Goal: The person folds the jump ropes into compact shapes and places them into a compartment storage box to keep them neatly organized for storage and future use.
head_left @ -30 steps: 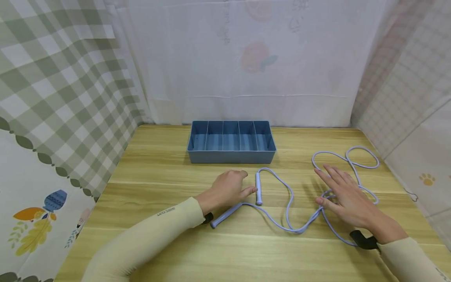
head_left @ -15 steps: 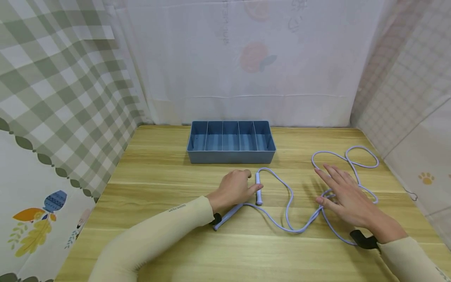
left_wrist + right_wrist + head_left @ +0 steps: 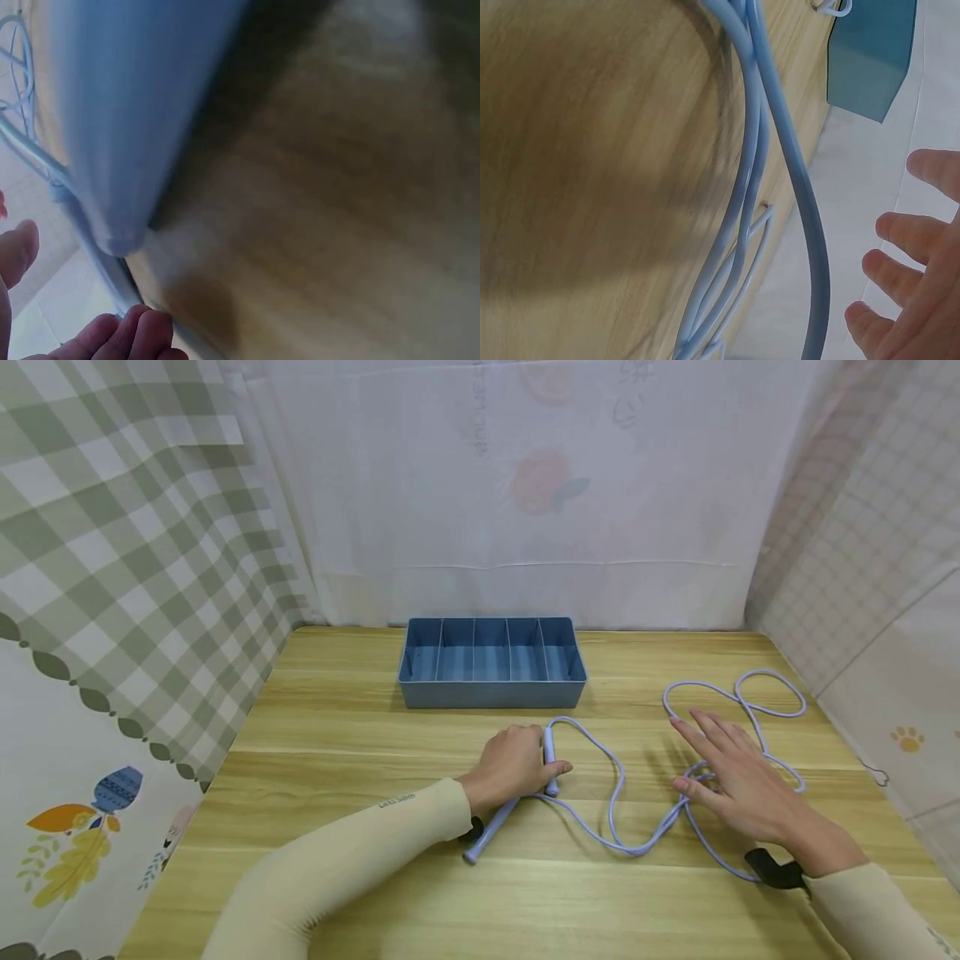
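A lavender jump rope (image 3: 619,848) lies loosely spread across the table. My left hand (image 3: 513,766) is at its upright-lying handle (image 3: 550,747), thumb on the right side and fingers on the left. In the left wrist view the thumb and fingers (image 3: 142,334) stand apart, with that handle (image 3: 94,244) seen between them. The other handle (image 3: 491,832) lies slanted under my left wrist and looms large in the left wrist view. My right hand (image 3: 738,781) hovers over the rope's right coils with its fingers spread; the right wrist view shows cord (image 3: 802,195) beside the fingertips.
A blue-grey tray (image 3: 491,695) with several narrow compartments stands at the back centre of the wooden table (image 3: 352,710). A pale curtain (image 3: 375,493) hangs behind it, and patterned cloths flank both sides.
My left hand has moved right to the upright-lying handle, its thumb now past the handle. The slanted handle's lower end has shifted slightly right and down. The right hand stays still.
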The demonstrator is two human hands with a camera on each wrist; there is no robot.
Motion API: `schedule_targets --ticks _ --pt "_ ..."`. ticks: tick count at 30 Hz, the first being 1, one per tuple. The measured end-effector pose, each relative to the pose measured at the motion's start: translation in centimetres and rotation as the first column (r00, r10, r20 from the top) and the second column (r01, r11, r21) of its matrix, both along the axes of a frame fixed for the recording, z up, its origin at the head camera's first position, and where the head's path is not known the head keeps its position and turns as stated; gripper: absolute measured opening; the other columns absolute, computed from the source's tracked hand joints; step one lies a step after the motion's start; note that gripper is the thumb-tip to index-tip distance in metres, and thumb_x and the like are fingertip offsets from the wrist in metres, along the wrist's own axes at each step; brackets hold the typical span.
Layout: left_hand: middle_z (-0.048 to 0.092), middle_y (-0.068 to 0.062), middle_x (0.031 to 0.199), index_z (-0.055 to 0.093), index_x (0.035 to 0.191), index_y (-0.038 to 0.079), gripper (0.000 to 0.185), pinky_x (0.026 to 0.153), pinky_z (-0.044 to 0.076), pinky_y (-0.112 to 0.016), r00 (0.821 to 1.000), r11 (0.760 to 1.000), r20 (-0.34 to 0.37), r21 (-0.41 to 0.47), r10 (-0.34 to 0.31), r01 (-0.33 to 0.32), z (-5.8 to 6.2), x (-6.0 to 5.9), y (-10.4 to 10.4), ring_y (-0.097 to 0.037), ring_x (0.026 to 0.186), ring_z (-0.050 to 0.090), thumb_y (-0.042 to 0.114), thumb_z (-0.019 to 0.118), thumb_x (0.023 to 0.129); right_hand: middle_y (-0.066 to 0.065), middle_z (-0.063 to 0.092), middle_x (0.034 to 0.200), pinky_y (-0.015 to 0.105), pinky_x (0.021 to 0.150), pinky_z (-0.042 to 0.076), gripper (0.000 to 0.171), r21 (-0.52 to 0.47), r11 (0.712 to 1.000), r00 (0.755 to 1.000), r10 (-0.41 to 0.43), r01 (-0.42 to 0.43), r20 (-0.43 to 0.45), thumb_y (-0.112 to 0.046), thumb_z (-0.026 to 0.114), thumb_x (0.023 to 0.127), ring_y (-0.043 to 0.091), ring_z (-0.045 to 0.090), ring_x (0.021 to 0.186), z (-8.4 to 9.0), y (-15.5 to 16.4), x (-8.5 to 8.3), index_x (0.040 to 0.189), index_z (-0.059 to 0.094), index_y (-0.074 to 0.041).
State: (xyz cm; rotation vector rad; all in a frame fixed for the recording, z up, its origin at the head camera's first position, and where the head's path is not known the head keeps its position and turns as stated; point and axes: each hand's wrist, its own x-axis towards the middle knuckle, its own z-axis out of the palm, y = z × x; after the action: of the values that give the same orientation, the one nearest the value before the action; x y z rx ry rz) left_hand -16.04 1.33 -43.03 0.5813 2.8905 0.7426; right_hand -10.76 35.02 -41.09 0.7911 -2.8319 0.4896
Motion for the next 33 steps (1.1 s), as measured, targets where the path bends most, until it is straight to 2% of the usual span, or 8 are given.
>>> schedule_targets --ticks 6,9,14,17,22,27,30,33 --pt "0.055 0.006 0.065 0.056 0.07 0.018 0.05 0.055 0.043 -0.027 1.0 1.0 0.01 -0.016 -0.019 0.019 -0.6 0.0 0.2 -0.01 0.061 0.053 0.061 0.082 0.08 0.025 0.023 0.165 0.048 0.125 -0.002 0.082 -0.005 1.0 1.0 -0.001 0.001 0.001 -0.033 0.07 0.096 0.041 0.013 0.154 -0.1 0.0 0.0 0.164 0.026 -0.018" --pt "0.055 0.006 0.066 0.057 0.069 0.017 0.05 0.056 0.044 -0.028 1.0 0.999 0.013 -0.042 -0.024 0.024 -0.7 -0.1 0.3 -0.011 0.062 0.053 0.058 0.084 0.079 0.025 0.022 0.165 0.048 0.125 -0.003 0.082 -0.005 1.0 1.0 0.0 0.0 0.002 -0.034 0.07 0.096 0.041 0.013 0.154 -0.1 0.0 0.0 0.163 0.026 -0.018" --pt "0.055 0.003 0.064 0.057 0.066 0.015 0.039 0.054 0.045 -0.028 1.0 0.997 0.024 -0.071 -0.011 0.013 -0.7 -0.4 0.0 -0.013 0.06 0.053 0.039 0.08 0.087 0.024 0.022 0.165 0.048 0.125 -0.003 0.082 -0.006 1.0 1.0 -0.006 0.006 0.005 -0.033 0.07 0.096 0.04 0.012 0.155 0.0 0.1 0.0 0.163 0.026 -0.018" --pt "0.055 0.003 0.063 0.057 0.067 0.015 0.029 0.055 0.045 -0.028 0.999 0.998 0.042 -0.059 0.015 -0.013 -0.6 -0.5 -0.4 -0.014 0.06 0.054 0.025 0.076 0.087 0.024 0.021 0.165 0.049 0.125 -0.002 0.082 -0.008 1.0 1.0 -0.009 0.009 0.011 -0.033 0.071 0.096 0.04 0.012 0.155 0.0 0.1 0.1 0.163 0.026 -0.019" --pt "0.058 0.004 0.067 0.061 0.071 0.015 0.02 0.056 0.045 -0.028 0.997 0.999 0.065 -0.025 0.032 -0.031 -0.6 -0.7 -1.0 -0.013 0.064 0.054 0.016 0.073 0.087 0.025 0.022 0.165 0.049 0.125 -0.002 0.081 -0.01 1.0 1.0 -0.01 0.01 0.013 -0.032 0.071 0.096 0.04 0.012 0.155 0.1 0.1 0.2 0.163 0.027 -0.019" --pt "0.067 0.003 0.083 0.073 0.089 0.015 0.006 0.062 0.048 -0.029 0.999 1.0 0.051 -0.016 0.019 -0.018 -0.6 -1.0 -1.5 -0.013 0.074 0.059 0.019 0.071 0.093 0.026 0.023 0.164 0.045 0.125 -0.003 0.08 -0.011 1.0 1.0 -0.01 0.01 0.006 -0.032 0.07 0.097 0.039 0.012 0.155 0.0 0.2 0.2 0.163 0.028 -0.018" --pt "0.072 0.002 0.097 0.075 0.107 0.015 0.013 0.068 0.051 -0.031 0.998 1.0 0.055 0.002 0.021 -0.021 -0.4 -1.3 -1.9 -0.013 0.081 0.061 0.02 0.07 0.097 0.026 0.023 0.165 0.045 0.125 -0.003 0.08 -0.012 1.0 1.0 -0.011 0.012 0.008 -0.033 0.07 0.097 0.04 0.013 0.155 -0.1 0.2 0.2 0.163 0.028 -0.017" --pt "0.073 0.002 0.103 0.075 0.113 0.016 0.016 0.072 0.051 -0.031 0.997 0.999 0.07 0.032 0.036 -0.038 -0.3 -1.6 -2.2 -0.013 0.085 0.062 0.022 0.07 0.098 0.026 0.023 0.165 0.045 0.125 -0.003 0.08 -0.013 1.0 1.0 -0.014 0.014 0.011 -0.032 0.07 0.097 0.04 0.013 0.155 -0.1 0.3 0.2 0.163 0.028 -0.017"
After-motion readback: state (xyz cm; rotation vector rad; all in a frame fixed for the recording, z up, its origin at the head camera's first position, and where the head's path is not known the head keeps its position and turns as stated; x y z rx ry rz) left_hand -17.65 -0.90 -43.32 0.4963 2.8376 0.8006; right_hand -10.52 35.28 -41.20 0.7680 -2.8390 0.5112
